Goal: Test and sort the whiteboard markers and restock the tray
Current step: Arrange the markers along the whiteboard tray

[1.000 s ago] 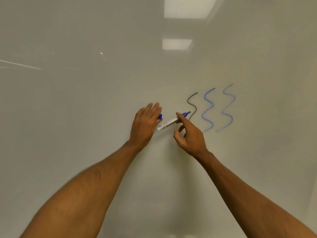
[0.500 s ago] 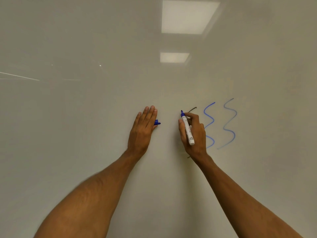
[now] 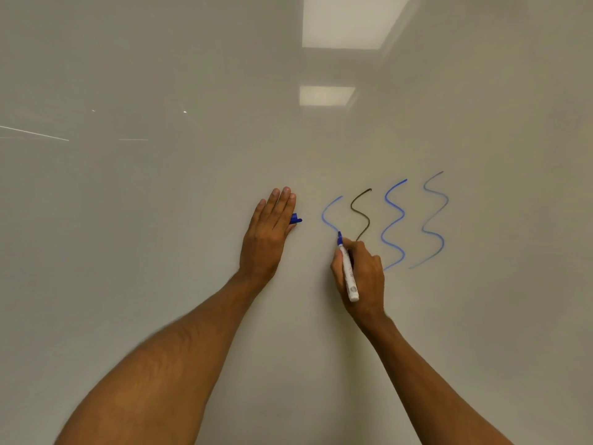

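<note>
Right hand grips marker — left hand flat

Office or classroom: whiteboard, panel lights

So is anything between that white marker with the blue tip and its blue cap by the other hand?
Nothing visible: only glossy whiteboard separates the white blue-tipped marker in the right hand from the blue plastic cap under the left hand.

Blue cap mostly behind the left hand; black squiggle partly behind the right hand
</note>
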Demonstrator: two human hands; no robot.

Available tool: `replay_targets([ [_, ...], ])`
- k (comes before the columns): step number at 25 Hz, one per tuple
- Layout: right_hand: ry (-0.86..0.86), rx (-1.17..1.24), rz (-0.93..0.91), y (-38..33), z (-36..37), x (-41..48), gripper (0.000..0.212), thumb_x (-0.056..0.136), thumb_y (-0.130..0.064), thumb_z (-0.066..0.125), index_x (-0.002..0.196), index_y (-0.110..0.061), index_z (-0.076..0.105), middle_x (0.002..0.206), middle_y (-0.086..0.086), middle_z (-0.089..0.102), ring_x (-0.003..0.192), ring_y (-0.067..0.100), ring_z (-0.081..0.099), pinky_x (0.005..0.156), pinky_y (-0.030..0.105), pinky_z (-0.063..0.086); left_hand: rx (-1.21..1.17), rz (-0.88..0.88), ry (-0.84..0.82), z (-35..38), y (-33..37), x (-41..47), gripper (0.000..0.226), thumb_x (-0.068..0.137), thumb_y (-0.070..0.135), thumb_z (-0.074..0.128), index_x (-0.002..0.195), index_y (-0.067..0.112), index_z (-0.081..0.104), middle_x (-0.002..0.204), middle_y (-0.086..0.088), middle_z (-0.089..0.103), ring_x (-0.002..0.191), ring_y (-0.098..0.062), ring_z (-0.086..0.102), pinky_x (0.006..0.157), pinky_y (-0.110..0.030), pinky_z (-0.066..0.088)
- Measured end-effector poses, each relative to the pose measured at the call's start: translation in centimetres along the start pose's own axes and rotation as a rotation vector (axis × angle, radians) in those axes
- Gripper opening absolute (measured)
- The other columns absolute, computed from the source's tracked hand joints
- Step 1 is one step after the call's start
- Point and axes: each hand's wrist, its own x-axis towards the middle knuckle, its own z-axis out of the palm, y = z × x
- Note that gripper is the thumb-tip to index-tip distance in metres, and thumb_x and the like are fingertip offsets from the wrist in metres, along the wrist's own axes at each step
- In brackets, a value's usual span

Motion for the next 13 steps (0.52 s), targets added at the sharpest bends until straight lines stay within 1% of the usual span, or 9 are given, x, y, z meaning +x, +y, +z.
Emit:
replay_targets([
  [1,0.008,0.007,0.039,0.0,-0.1,-0.7,0.023,0.088,-0.028,0.053,0.098,-0.008,0.059,0.074,0.007,0.063,0.059,0.023,0.056,0.058,0.035,0.046,-0.001,-0.006,0.005,0.0,0.0,0.1,0.048,0.097,0.017,0.048,0.141,0.001,0.039,0.147,-0.012,0.041,0.138,-0.026,0.035,0.117,-0.036,0.021],
  [2,-0.017,0.003,0.031,0.1,-0.1,-1.6,0.020,0.088,-0.026,0.053,0.096,-0.009,0.059,0.073,0.006,0.062,0.060,0.023,0.057,0.058,0.035,0.046,-0.002,-0.011,0.008,0.0,0.0,0.1,0.047,0.096,0.016,0.049,0.140,0.001,0.040,0.146,-0.012,0.042,0.138,-0.026,0.035,0.117,-0.036,0.021],
  [5,-0.158,-0.090,-0.156,0.3,0.1,-4.3,0.018,0.088,-0.026,0.051,0.095,-0.012,0.061,0.068,0.001,0.060,0.058,0.019,0.055,0.057,0.032,0.044,0.004,-0.020,-0.006,-0.1,0.1,-0.1,0.050,0.094,0.014,0.054,0.141,0.001,0.040,0.147,-0.012,0.041,0.138,-0.025,0.035,0.116,-0.036,0.022],
  [6,-0.170,-0.111,-0.170,0.5,0.0,-5.0,0.017,0.088,-0.026,0.051,0.094,-0.012,0.061,0.066,0.000,0.059,0.056,0.018,0.054,0.056,0.031,0.043,0.001,-0.025,-0.017,-0.2,0.2,-0.1,0.051,0.094,0.013,0.056,0.141,0.002,0.040,0.147,-0.012,0.041,0.138,-0.025,0.035,0.117,-0.036,0.022],
  [9,-0.133,-0.123,-0.012,0.9,-0.9,-6.7,0.016,0.088,-0.025,0.049,0.089,-0.013,0.059,0.060,-0.002,0.054,0.050,0.016,0.047,0.053,0.030,0.040,-0.029,-0.046,-0.063,-0.6,0.2,-0.2,0.051,0.093,0.012,0.056,0.141,0.002,0.041,0.147,-0.011,0.042,0.138,-0.025,0.035,0.117,-0.035,0.019],
  [10,-0.146,-0.125,0.019,0.9,-1.2,-7.3,0.015,0.087,-0.025,0.049,0.088,-0.014,0.058,0.058,-0.002,0.053,0.049,0.016,0.045,0.052,0.029,0.039,-0.040,-0.053,-0.080,-0.8,0.3,-0.2,0.050,0.094,0.012,0.055,0.140,0.001,0.041,0.146,-0.011,0.042,0.137,-0.026,0.035,0.117,-0.035,0.019],
  [11,-0.184,-0.135,0.006,0.8,-1.4,-8.1,0.013,0.086,-0.025,0.049,0.087,-0.015,0.057,0.057,-0.003,0.052,0.047,0.016,0.044,0.052,0.029,0.039,-0.053,-0.063,-0.099,-1.1,0.5,-0.2,0.048,0.095,0.014,0.052,0.140,0.001,0.042,0.146,-0.011,0.043,0.137,-0.026,0.036,0.117,-0.036,0.020],
  [13,-0.310,-0.151,-0.094,0.5,-1.6,-9.3,0.012,0.086,-0.027,0.047,0.089,-0.017,0.054,0.054,-0.004,0.052,0.044,0.016,0.046,0.052,0.027,0.040,-0.086,-0.096,-0.144,-1.9,0.8,0.1,0.045,0.096,0.018,0.045,0.139,0.002,0.044,0.144,-0.011,0.045,0.136,-0.027,0.038,0.115,-0.038,0.024],
])
